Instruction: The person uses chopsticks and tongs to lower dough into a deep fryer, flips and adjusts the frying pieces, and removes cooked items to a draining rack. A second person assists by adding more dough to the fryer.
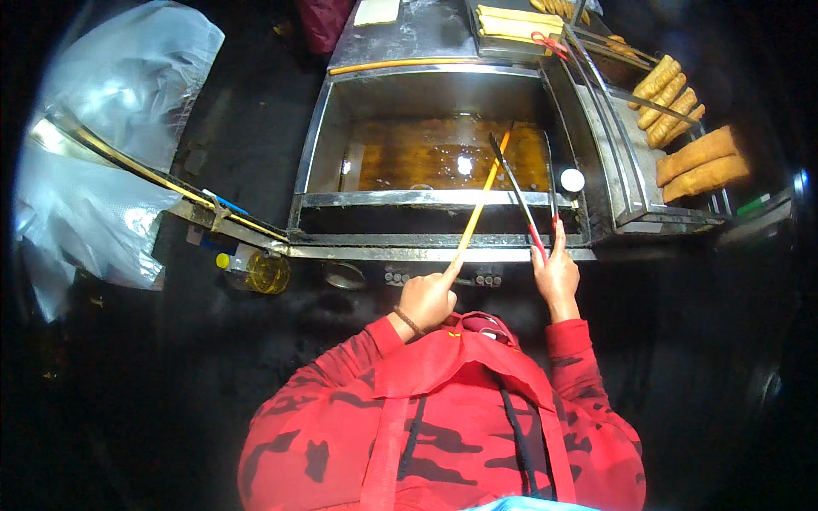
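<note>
My left hand [427, 301] grips the near end of a long wooden stick [478, 211]. The stick slants up and right over the front edge of a steel deep fryer [409, 198], its far tip over the brown oil [402, 153]. In my right hand [558, 276] are metal tongs [511, 179] with red handles. Their arms stand apart with nothing between them, and the left arm's tip looks close to the stick. Bubbles and a bright reflection show on the oil; no food is visible in it.
On the right, a wire rack [629, 160] holds golden fried dough sticks [664, 105] and flat browned pieces [700, 163]. A white round object [572, 180] sits beside the fryer. Pale dough strips [521, 24] lie behind. Plastic bags [121, 76] hang left, above an oil bottle [265, 271].
</note>
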`<state>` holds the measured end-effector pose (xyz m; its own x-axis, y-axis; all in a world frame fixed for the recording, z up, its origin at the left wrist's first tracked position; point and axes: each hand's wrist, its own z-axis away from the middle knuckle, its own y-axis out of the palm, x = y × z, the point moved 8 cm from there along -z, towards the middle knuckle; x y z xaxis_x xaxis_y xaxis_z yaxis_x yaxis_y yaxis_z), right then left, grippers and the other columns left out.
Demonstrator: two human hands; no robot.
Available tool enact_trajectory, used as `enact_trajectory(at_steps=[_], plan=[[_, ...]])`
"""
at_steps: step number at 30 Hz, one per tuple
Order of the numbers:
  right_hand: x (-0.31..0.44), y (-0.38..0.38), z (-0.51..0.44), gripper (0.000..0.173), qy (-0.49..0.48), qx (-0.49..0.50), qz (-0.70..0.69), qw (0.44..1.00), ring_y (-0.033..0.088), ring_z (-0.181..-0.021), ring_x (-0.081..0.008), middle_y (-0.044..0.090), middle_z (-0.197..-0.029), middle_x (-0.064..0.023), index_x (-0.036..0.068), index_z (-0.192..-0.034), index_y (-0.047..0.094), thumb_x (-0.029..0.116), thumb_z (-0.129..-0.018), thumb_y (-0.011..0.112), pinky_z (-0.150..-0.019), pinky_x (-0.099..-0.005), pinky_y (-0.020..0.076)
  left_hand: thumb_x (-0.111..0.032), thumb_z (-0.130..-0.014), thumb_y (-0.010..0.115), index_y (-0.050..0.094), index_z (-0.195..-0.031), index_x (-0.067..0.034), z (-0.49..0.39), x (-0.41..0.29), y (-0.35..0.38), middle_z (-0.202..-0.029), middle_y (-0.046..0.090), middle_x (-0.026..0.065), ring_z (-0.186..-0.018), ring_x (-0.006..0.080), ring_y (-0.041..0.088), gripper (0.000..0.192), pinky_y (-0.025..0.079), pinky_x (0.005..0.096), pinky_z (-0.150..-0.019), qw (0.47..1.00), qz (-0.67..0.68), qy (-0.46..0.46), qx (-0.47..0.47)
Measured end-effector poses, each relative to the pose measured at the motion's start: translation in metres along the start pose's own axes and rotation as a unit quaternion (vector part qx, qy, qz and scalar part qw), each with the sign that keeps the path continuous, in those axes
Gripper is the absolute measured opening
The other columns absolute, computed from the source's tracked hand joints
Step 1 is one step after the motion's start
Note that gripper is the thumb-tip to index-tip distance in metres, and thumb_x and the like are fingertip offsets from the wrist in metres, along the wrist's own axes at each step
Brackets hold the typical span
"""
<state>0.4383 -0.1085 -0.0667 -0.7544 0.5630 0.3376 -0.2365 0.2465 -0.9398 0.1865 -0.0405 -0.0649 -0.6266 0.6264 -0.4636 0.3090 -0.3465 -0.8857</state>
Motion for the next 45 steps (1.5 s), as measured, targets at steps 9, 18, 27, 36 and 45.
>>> enact_trajectory(at_steps=[9,18,27,36,45], plan=[[0.0009,0.0007,-0.0005,0.083,-0.028,-0.025,-0.005,0.999,0.067,-0.072,-0.0411,0.067,-0.084,-0.0229,0.018,-0.153,0.017,0.036,-0.087,0.065,-0.062,-0.0503,0.0526,-0.012,-0.075,0.057,0.042,-0.143,-0.013,0.0002,-0.0022,-0.0032,-0.07,0.063,0.0158,-0.058,0.0372,0.062,0.069,0.051,0.0506,-0.054,1.0,-0.001,0.015,-0.019],[-0.0003,0.0012,-0.0015,0.082,-0.027,-0.031,0.004,0.999,0.067,-0.069,-0.0404,0.067,-0.08,-0.0221,0.015,-0.152,0.019,0.039,-0.087,0.064,-0.059,-0.0499,0.0525,-0.012,-0.075,0.057,0.04,-0.144,-0.013,-0.0015,-0.0007,0.0005,-0.071,0.065,0.0161,-0.059,0.0374,0.063,0.071,0.051,0.0505,-0.056,1.0,-0.005,0.006,-0.01],[-0.0021,0.0041,-0.0024,0.082,-0.022,-0.018,0.013,1.0,0.067,-0.068,-0.0401,0.067,-0.079,-0.0218,0.015,-0.153,0.019,0.04,-0.088,0.063,-0.059,-0.0499,0.0523,-0.011,-0.074,0.057,0.042,-0.143,-0.014,-0.0001,-0.0021,-0.0005,-0.07,0.065,0.0156,-0.057,0.037,0.062,0.071,0.051,0.0503,-0.055,1.0,-0.015,0.006,-0.02],[-0.0037,0.003,-0.0013,0.085,-0.016,-0.017,0.013,1.0,0.067,-0.07,-0.0386,0.067,-0.081,-0.022,0.016,-0.154,0.017,0.041,-0.087,0.064,-0.061,-0.0489,0.0539,-0.013,-0.076,0.059,0.035,-0.148,-0.017,-0.0009,-0.0044,-0.0014,-0.071,0.064,0.0174,-0.059,0.0392,0.062,0.077,0.051,0.0513,-0.056,1.0,-0.021,0.0,-0.007],[-0.0027,-0.001,0.0,0.084,-0.011,-0.011,-0.014,1.0,0.067,-0.073,-0.0397,0.068,-0.086,-0.0233,0.014,-0.152,0.022,0.036,-0.085,0.068,-0.064,-0.0483,0.0531,-0.013,-0.077,0.056,0.029,-0.15,-0.016,-0.0018,-0.0062,0.001,-0.075,0.066,0.0192,-0.063,0.0415,0.063,0.077,0.051,0.0532,-0.06,1.0,-0.008,-0.005,0.02]])
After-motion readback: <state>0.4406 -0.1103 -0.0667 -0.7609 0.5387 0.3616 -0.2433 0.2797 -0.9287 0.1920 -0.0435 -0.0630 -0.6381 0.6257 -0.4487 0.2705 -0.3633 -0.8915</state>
